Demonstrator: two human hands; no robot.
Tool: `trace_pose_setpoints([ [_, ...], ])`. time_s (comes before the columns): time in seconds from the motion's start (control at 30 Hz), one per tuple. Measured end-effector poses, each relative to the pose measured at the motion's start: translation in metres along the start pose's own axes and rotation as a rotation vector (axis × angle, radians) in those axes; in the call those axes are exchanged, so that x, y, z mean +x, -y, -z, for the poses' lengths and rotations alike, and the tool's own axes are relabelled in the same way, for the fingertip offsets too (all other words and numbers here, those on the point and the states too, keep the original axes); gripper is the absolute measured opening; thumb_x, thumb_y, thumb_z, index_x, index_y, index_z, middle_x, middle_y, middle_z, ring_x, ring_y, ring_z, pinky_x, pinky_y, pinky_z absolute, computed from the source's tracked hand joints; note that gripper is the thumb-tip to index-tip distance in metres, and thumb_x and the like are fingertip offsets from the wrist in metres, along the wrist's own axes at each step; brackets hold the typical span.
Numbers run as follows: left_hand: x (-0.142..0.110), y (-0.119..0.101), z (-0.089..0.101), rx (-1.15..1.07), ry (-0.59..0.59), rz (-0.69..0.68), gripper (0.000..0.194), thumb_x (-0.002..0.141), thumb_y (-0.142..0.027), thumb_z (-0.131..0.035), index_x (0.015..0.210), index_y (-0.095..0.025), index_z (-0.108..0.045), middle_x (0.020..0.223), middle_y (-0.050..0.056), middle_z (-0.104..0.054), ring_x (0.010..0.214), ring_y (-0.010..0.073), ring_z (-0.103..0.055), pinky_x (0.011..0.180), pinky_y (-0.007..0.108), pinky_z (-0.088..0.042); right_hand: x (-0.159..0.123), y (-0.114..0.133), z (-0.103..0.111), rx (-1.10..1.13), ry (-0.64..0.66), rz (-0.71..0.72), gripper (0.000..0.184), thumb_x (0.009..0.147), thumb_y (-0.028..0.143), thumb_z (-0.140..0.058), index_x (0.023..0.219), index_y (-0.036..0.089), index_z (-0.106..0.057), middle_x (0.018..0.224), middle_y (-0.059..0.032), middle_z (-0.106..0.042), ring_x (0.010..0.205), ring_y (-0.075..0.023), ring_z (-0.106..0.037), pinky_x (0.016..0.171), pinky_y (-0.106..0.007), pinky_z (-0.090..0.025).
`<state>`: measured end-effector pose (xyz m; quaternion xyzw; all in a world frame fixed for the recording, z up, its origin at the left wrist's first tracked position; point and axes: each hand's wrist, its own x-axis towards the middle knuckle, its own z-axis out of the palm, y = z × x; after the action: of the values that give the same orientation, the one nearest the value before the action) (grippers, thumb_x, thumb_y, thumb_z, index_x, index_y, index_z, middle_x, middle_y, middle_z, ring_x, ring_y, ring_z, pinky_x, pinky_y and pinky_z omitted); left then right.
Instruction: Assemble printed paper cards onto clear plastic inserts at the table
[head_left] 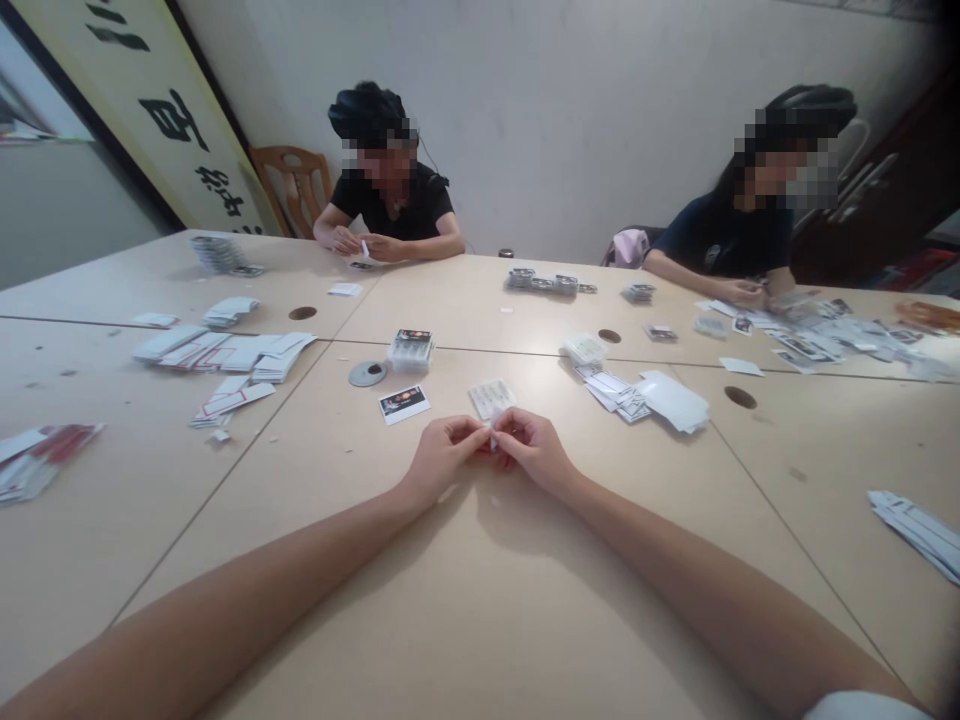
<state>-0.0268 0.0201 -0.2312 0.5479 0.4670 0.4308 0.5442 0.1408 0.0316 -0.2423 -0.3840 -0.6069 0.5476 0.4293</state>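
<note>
My left hand (444,455) and my right hand (531,447) meet over the middle of the beige table (480,600). Their fingertips pinch a small white paper piece (493,434) between them; most of it is hidden by the fingers. Just beyond my hands lies a small white printed card (491,396). A dark picture card (403,404) lies flat to the left of it. Further back stands a clear stack of cards (411,350) beside a grey disc (367,374).
Piles of white sleeves and cards lie at left (225,352), right of centre (645,392) and at the right edge (919,528). Two other people sit across the table, one at back left (390,205), one at back right (739,240), each handling cards. Round cable holes (741,397) dot the tabletop.
</note>
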Motion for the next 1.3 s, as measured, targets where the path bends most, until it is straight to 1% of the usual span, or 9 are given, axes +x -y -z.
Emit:
trace_pose_setpoints([
  [0.23,-0.0013,-0.0012,-0.0010,-0.056,0.008,0.012,0.032,0.076,-0.045,-0.071,0.071,-0.014,-0.067,0.072,0.003,-0.067,0.073,0.0169,-0.064,0.074,0.027,-0.053,-0.0006,0.0007,0.0002,-0.019,-0.001,0.016,0.011,0.081,0.027,-0.063,0.074,0.020,-0.057,0.060,0.0040,-0.058,0.048,-0.0124,-0.060,0.046,-0.023,-0.049],
  [0.37,-0.0004,0.0004,-0.0004,-0.049,0.008,0.001,0.032,0.075,-0.046,-0.071,0.070,-0.014,-0.066,0.072,0.003,-0.066,0.072,0.0172,-0.064,0.073,0.028,-0.053,-0.0006,0.0008,0.0000,-0.016,0.001,0.011,0.013,0.080,0.029,-0.064,0.073,0.020,-0.057,0.059,0.0040,-0.057,0.048,-0.0125,-0.060,0.046,-0.023,-0.049],
  [0.67,-0.0012,-0.0009,-0.0005,-0.009,-0.007,-0.007,0.031,0.076,-0.045,-0.070,0.071,-0.014,-0.066,0.072,0.002,-0.066,0.073,0.0164,-0.063,0.073,0.027,-0.052,-0.0005,0.0015,0.0000,0.003,0.009,0.002,0.011,0.080,0.027,-0.063,0.072,0.020,-0.058,0.058,0.0040,-0.058,0.047,-0.0129,-0.060,0.047,-0.024,-0.049],
  [0.83,-0.0007,-0.0008,-0.0011,-0.041,0.003,-0.007,0.032,0.077,-0.045,-0.070,0.073,-0.014,-0.065,0.073,0.002,-0.066,0.073,0.0160,-0.064,0.075,0.027,-0.053,-0.0002,0.0006,0.0007,0.023,0.016,-0.008,0.011,0.080,0.028,-0.063,0.073,0.020,-0.057,0.054,0.0042,-0.059,0.046,-0.0136,-0.060,0.047,-0.024,-0.049],
  [0.97,-0.0012,-0.0016,-0.0020,-0.146,0.018,0.010,0.031,0.078,-0.045,-0.070,0.080,-0.015,-0.062,0.076,0.003,-0.068,0.073,0.0180,-0.068,0.077,0.032,-0.056,0.0001,0.0002,0.0009,0.022,0.003,-0.009,0.012,0.080,0.029,-0.063,0.073,0.021,-0.057,0.056,0.0043,-0.059,0.046,-0.0132,-0.059,0.046,-0.024,-0.049],
  [1.03,-0.0017,-0.0020,-0.0014,-0.161,0.019,0.017,0.031,0.078,-0.045,-0.071,0.084,-0.016,-0.061,0.077,0.003,-0.070,0.074,0.0193,-0.069,0.077,0.034,-0.057,-0.0001,0.0004,0.0008,0.025,0.003,-0.003,0.013,0.080,0.029,-0.064,0.072,0.021,-0.057,0.058,0.0043,-0.059,0.046,-0.0125,-0.059,0.046,-0.024,-0.049],
  [1.17,-0.0022,-0.0018,0.0008,-0.077,0.013,0.008,0.034,0.075,-0.045,-0.075,0.086,-0.016,-0.062,0.078,0.006,-0.072,0.076,0.0206,-0.069,0.073,0.032,-0.055,-0.0005,0.0010,0.0003,0.027,0.018,-0.009,0.014,0.080,0.030,-0.064,0.073,0.020,-0.058,0.057,0.0042,-0.059,0.046,-0.0120,-0.058,0.046,-0.023,-0.048],
  [1.3,-0.0018,-0.0006,0.0013,-0.097,0.015,0.005,0.033,0.075,-0.045,-0.074,0.084,-0.016,-0.062,0.078,0.006,-0.072,0.076,0.0197,-0.069,0.073,0.031,-0.054,-0.0003,0.0013,0.0006,0.040,0.023,-0.012,0.013,0.079,0.030,-0.064,0.073,0.020,-0.058,0.058,0.0046,-0.058,0.046,-0.0116,-0.058,0.046,-0.023,-0.048],
])
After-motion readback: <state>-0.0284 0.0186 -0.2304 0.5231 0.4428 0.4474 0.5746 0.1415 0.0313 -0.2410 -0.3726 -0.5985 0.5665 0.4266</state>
